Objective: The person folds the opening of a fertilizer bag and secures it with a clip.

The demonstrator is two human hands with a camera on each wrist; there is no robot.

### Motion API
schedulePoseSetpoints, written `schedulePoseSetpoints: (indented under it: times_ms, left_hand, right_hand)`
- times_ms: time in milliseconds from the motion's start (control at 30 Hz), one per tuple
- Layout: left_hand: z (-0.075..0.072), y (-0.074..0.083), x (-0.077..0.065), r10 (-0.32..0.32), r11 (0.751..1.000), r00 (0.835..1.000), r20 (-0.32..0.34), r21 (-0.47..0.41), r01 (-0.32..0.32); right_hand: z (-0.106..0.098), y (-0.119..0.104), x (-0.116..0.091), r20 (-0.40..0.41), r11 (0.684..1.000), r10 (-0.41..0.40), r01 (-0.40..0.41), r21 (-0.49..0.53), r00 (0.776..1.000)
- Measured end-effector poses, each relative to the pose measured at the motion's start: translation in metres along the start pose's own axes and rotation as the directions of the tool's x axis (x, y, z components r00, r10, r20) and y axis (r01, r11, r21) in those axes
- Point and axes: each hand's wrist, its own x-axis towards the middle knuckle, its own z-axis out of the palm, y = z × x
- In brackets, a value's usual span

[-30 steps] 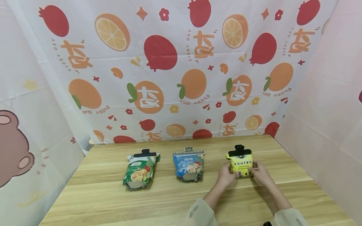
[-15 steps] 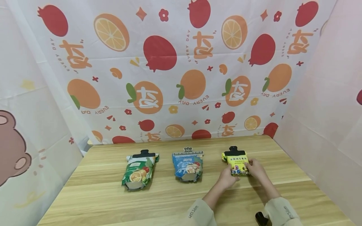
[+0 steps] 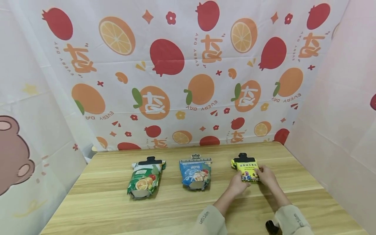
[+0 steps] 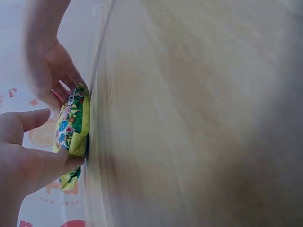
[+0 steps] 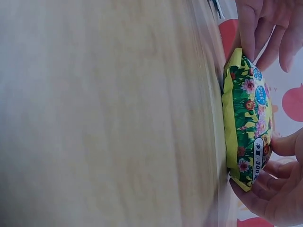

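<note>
In the head view, a yellow fertilizer bag (image 3: 248,172) with a flower print lies at the table's right, a black clip (image 3: 243,158) across its far end. My right hand (image 3: 268,178) pinches its near right corner, thumb on top and fingers underneath, as the right wrist view shows the hand (image 5: 279,189) and bag (image 5: 248,123). My left hand (image 3: 238,185) is at the near left corner. The left wrist view shows this hand (image 4: 28,161) with fingers straight against the end of the bag (image 4: 73,123) and thumb raised apart from it.
A blue bag (image 3: 195,175) with a white patterned clip (image 3: 195,159) lies mid-table. Further left lies a green bag (image 3: 144,182) with a black clip (image 3: 150,160). A small black object (image 3: 271,227) is beside the right sleeve. A fruit-print cloth (image 3: 188,75) hangs behind the wooden table (image 3: 170,215).
The yellow fertilizer bag has shifted slightly left, and more of its flowered lower part shows. My right hand has moved from its right side to the near right corner.
</note>
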Motion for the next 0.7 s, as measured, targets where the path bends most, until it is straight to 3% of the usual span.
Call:
schedulePoseSetpoints:
  times_ms: [233, 333, 400, 500, 600, 700]
  left_hand:
    - [-0.007, -0.003, 0.003, -0.049, 0.998, 0.999, 0.010, -0.043, 0.050]
    - [-0.017, -0.005, 0.006, -0.062, 0.998, 0.998, 0.027, -0.028, 0.063]
    - [-0.027, -0.005, 0.009, -0.035, 0.999, 0.999, 0.035, -0.015, 0.035]
    - [-0.049, 0.001, 0.015, -0.008, 0.999, 1.000, 0.028, -0.031, 0.009]
    - [-0.082, 0.009, 0.024, 0.030, 0.999, 1.000, -0.001, -0.020, -0.030]
    - [-0.121, 0.019, 0.033, 0.083, 0.993, 0.996, -0.042, 0.087, -0.079]
  right_hand:
    - [0.002, -0.002, 0.002, -0.002, 1.000, -0.028, 0.028, -0.015, 1.000]
    - [0.002, -0.003, 0.002, 0.001, 0.999, -0.034, 0.034, -0.013, 0.999]
    - [0.000, -0.004, 0.001, 0.006, 0.999, -0.031, 0.031, -0.012, 0.999]
    - [-0.008, -0.008, 0.001, -0.003, 0.999, -0.027, 0.026, -0.023, 1.000]
    - [-0.018, -0.016, 0.005, -0.034, 0.996, -0.067, 0.065, -0.062, 0.997]
    - [-0.030, -0.029, 0.011, -0.076, 0.984, -0.144, 0.134, -0.119, 0.987]
